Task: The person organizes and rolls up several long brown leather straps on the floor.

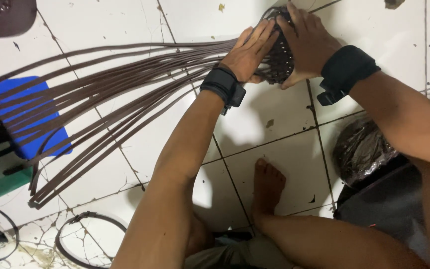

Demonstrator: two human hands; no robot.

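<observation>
Strips [100, 89] of dark brown weaving material fan across the tiled floor [274, 124] from a blue stool [26, 114] to the woven piece [279, 57]. They look light, springy, slick; best held near the weave. Left hand [247, 52] presses flat, fingers apart; right hand [307, 42] is clamped on it.

We see bare forearms with no sleeves. Each wrist carries a black band: the one by the left hand [249, 52] is slim with a boxy clasp, the one by the right hand [307, 42] is broader, with a buckle tab hanging off it. The foot [267, 187] is bare, and pale shorts [215, 256] show at the bottom edge.
</observation>
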